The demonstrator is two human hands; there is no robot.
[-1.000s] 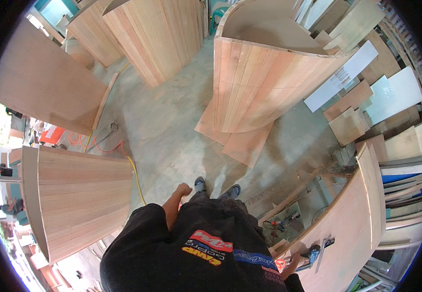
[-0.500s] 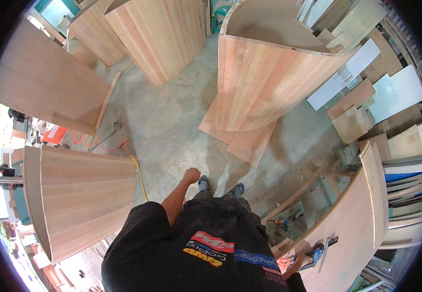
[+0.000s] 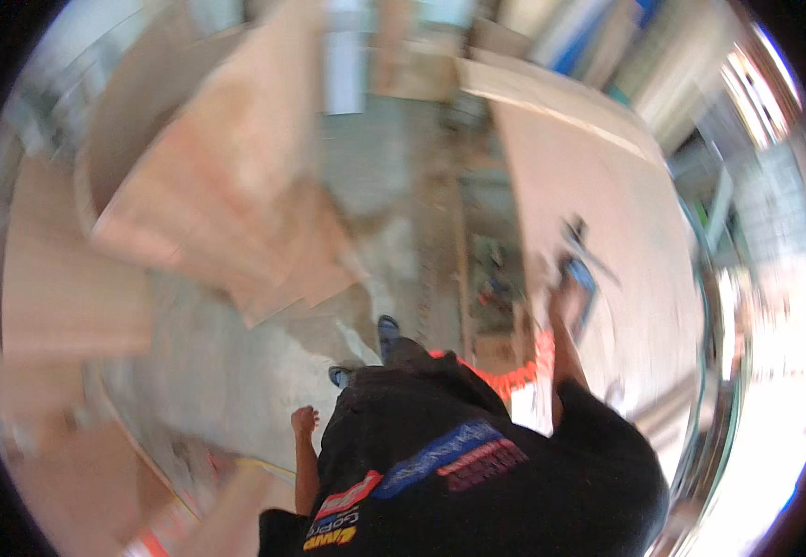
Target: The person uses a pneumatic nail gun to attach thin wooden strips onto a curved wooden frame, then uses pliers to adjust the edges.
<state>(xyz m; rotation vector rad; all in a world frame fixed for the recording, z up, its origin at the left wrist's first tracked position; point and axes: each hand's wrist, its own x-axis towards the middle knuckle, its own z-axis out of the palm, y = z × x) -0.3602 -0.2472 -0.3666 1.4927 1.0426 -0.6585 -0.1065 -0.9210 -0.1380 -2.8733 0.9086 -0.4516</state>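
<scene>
The whole picture is smeared by motion. My left hand (image 3: 305, 420) hangs by my hip over the concrete floor (image 3: 208, 362), curled into a loose fist with nothing in it. My right hand (image 3: 565, 303) reaches out onto a large curved plywood panel (image 3: 607, 195) at my right. It lies against a blue power tool (image 3: 579, 275) that rests on the panel. The blur hides whether its fingers grip the tool. My feet in dark shoes (image 3: 386, 327) stand between the two hands.
A curved slatted wooden panel (image 3: 227, 186) stands on flat boards at the upper left. More pale wood panels (image 3: 50, 278) fill the left side. Tools and an orange object (image 3: 500, 376) lie on the floor beside the right panel. Stacked boards (image 3: 552, 28) lean at the top.
My view has swung sharply to the right, so the right panel and tool now sit centre-right. My left arm has dropped back to my side. My right hand stays at the blue tool.
</scene>
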